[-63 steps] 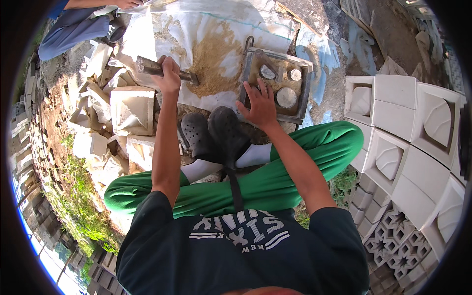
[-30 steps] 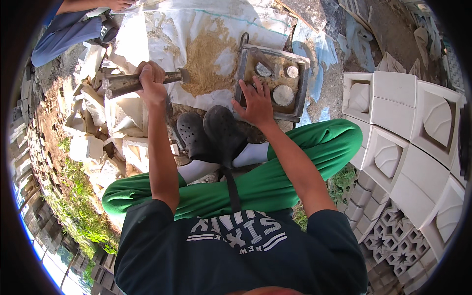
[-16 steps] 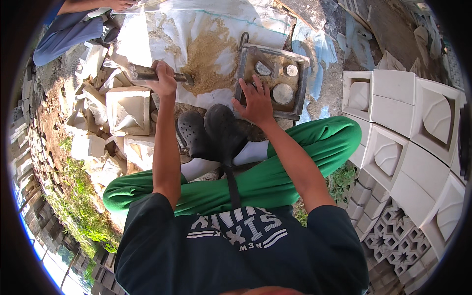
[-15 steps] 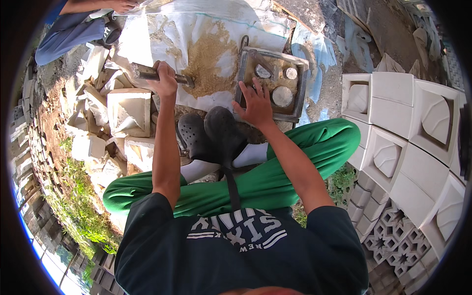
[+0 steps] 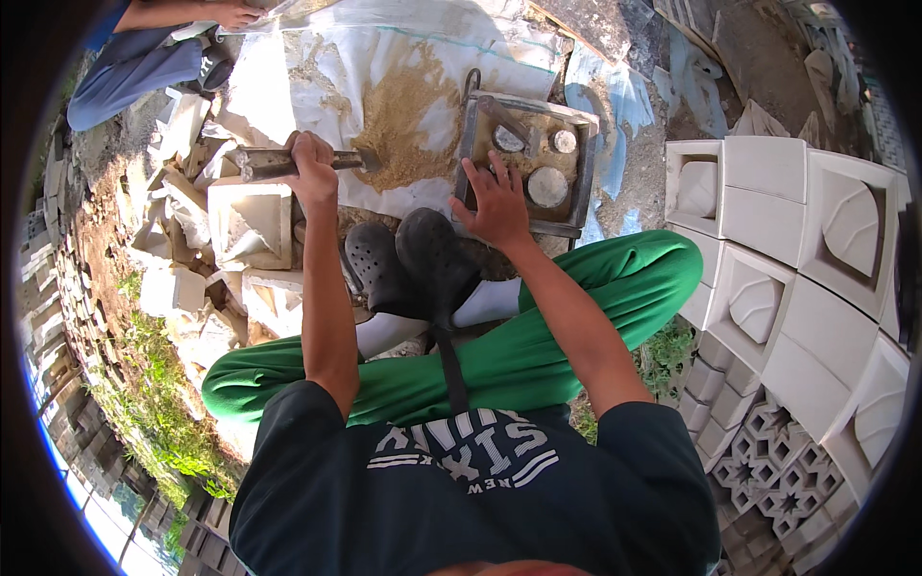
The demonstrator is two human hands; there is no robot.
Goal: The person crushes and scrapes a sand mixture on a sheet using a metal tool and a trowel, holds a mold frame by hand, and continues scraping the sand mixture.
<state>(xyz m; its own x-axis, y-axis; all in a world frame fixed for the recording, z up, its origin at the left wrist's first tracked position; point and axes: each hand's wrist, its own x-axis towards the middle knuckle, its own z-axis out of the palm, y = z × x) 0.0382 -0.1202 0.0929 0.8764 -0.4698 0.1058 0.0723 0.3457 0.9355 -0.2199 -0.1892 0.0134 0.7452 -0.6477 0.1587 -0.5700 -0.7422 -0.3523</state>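
Observation:
My left hand (image 5: 313, 169) is closed around the middle of a stout bar-shaped tool (image 5: 264, 163), with a thick end to the left and a blunt dark end near the sand; its exact kind is unclear. A rectangular mould frame (image 5: 582, 173) lies in front of me to the right, holding sandy material and several round pale pieces, one of them a larger disc (image 5: 548, 187). A bar (image 5: 503, 114) lies inside its upper left part. Over the frame's left side rests my right hand (image 5: 497, 205), fingers spread, holding nothing.
A pile of brown sand (image 5: 408, 106) lies on a white sheet (image 5: 327, 58). Broken pale blocks (image 5: 252, 226) are heaped at left. Relief blocks (image 5: 754, 307) and patterned openwork blocks (image 5: 783, 470) stand at right. Another person's leg (image 5: 144, 82) and hand (image 5: 233, 13) are at upper left.
The tool in my left hand has shifted left and swung closer to level, its thick end now lower. My right hand stays over the frame.

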